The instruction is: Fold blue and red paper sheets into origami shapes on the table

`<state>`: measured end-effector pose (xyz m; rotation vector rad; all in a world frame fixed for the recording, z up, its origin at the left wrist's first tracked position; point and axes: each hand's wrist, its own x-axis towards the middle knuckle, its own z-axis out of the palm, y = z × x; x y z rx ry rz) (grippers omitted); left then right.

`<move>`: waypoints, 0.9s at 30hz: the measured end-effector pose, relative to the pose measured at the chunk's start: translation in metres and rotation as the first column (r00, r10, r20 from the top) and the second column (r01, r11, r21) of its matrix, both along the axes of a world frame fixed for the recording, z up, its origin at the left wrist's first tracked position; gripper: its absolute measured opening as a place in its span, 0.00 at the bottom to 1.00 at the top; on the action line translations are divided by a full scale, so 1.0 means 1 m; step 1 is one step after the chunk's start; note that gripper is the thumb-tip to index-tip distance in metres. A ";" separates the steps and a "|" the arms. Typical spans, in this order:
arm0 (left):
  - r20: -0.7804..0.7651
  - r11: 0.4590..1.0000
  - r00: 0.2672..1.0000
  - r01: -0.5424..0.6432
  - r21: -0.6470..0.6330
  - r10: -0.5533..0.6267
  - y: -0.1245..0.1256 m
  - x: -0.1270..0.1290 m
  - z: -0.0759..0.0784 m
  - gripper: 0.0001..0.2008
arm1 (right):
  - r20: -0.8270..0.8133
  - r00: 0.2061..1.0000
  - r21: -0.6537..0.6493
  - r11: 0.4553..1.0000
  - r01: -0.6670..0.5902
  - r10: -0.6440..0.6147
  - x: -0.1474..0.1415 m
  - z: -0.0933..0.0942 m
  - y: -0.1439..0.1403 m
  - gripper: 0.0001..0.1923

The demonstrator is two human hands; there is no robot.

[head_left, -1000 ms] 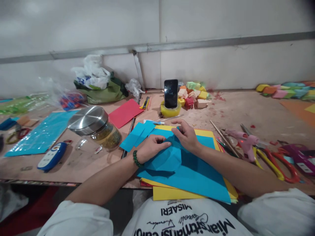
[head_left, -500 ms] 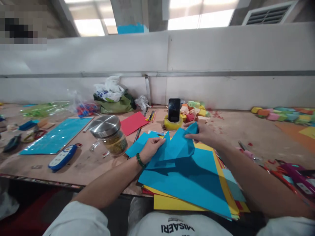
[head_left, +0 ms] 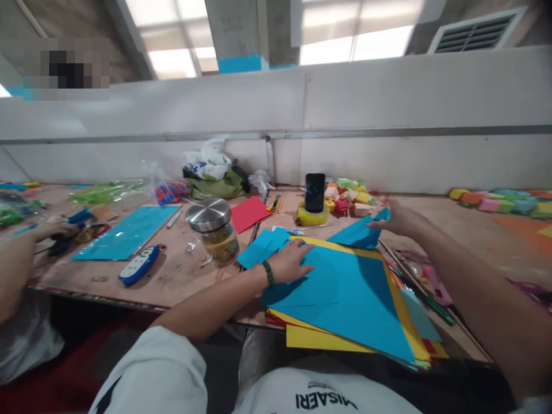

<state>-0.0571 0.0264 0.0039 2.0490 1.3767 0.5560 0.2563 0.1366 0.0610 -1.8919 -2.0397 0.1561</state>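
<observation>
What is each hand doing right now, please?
Left hand: open, flat on the blue paper sheet.
Right hand: closed on a folded blue paper piece.

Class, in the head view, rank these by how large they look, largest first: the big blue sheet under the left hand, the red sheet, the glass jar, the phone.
1. big blue sheet
2. red sheet and glass jar: look alike, unranked
3. phone
The blue sheet lies nearest the camera, which enlarges it.

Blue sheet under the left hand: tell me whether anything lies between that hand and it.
Nothing visible does. The left hand rests flat and open directly on the blue sheet, which tops the paper stack.
</observation>
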 end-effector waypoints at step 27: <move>0.103 0.589 0.662 -0.717 0.373 0.742 0.094 -0.049 0.088 0.12 | -0.316 0.897 0.021 0.947 -0.321 0.311 -0.008 -0.081 -0.167 0.21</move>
